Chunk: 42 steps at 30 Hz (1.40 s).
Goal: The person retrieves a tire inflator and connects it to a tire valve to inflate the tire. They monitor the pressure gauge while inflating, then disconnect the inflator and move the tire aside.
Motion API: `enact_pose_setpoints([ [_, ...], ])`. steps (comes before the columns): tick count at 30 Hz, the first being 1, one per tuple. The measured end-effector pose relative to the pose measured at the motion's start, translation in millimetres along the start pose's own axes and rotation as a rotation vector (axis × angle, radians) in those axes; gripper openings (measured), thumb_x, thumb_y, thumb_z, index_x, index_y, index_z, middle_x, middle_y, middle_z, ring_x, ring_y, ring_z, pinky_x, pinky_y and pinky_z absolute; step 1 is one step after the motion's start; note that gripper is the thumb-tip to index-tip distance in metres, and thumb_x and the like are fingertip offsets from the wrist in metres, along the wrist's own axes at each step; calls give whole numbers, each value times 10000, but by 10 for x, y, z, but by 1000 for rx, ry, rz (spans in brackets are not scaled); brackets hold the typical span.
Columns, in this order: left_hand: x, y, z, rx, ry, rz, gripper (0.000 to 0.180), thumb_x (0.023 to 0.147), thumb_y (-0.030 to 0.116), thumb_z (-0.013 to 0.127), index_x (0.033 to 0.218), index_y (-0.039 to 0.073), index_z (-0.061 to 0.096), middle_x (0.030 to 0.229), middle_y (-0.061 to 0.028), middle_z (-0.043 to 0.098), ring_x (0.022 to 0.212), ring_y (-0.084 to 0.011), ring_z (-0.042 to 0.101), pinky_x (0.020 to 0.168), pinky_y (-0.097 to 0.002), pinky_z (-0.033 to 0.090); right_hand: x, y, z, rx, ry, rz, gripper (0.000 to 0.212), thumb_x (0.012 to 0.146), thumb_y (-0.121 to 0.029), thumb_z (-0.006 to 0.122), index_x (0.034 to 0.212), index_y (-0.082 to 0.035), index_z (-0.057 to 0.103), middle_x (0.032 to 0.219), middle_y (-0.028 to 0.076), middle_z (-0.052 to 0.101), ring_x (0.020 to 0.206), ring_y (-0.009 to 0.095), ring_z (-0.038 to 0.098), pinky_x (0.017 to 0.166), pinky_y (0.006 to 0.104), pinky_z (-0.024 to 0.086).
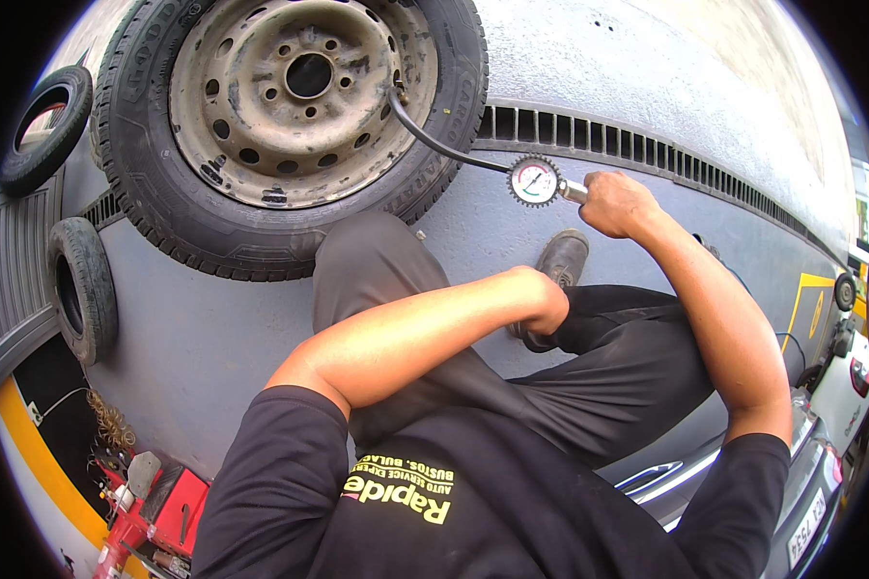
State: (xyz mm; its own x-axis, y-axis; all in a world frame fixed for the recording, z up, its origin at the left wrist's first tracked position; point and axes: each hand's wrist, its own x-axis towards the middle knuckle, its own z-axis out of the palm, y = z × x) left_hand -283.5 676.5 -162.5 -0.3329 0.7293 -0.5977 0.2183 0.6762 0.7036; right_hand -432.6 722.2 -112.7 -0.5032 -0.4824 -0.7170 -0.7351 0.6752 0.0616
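Note:
My right hand (616, 205) is closed around the metal handle of a tire inflator, whose round dial gauge (534, 180) has a white face and a black toothed rim. From the gauge a black hose (444, 147) curves left to a brass-coloured fitting (400, 92) at the valve area of the wheel. That wheel has a black tire (251, 241) on a worn, beige steel rim (251, 179), and its lower edge is by my bent knee. My left forearm crosses over my legs. My left hand (546, 307) hangs bent down near my shoe, its fingers hidden.
A long metal drain grate (637, 150) runs behind the wheel across the grey floor (212, 328). Two loose tires, one upper (79, 135) and one lower (87, 318), stand at the left. Red equipment (169, 507) sits lower left. A silver car (816, 482) is at lower right.

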Motion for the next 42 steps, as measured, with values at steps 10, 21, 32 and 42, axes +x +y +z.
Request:
enact_pose_setpoints([
  [10, -34, 1, -8, 2, -3, 15, 233, 835, 108, 608, 986, -23, 727, 1040, -217, 708, 980, -360, 685, 815, -456, 525, -8, -26, -26, -6, -13, 13, 301, 804, -119, 521, 978, 39, 708, 1001, 269, 698, 994, 379, 682, 891, 447, 527],
  [21, 5, -18, 16, 8, 0, 14, 224, 833, 106, 608, 982, -11, 727, 1036, -220, 707, 977, -359, 685, 808, -458, 522, 3, -21, -24, -10, -23, 8, 298, 799, -115, 520, 974, 34, 710, 994, 268, 699, 984, 377, 685, 887, 444, 529],
  [32, -7, -18, 6, 9, -2, 26, 238, 828, 118, 614, 989, -14, 731, 1045, -217, 708, 983, -354, 685, 815, -450, 526, 5, -25, -31, -5, -25, 16, 300, 801, -115, 522, 979, 43, 706, 999, 271, 698, 988, 380, 685, 888, 446, 529],
  [42, 14, -5, -32, 14, -43, -13, 289, 777, 60, 596, 1024, 29, 745, 1057, -184, 716, 964, -335, 694, 782, -505, 523, 1, -14, -28, 5, -38, 27, 300, 806, -120, 517, 972, 46, 704, 1003, 273, 697, 995, 382, 683, 896, 448, 524],
])
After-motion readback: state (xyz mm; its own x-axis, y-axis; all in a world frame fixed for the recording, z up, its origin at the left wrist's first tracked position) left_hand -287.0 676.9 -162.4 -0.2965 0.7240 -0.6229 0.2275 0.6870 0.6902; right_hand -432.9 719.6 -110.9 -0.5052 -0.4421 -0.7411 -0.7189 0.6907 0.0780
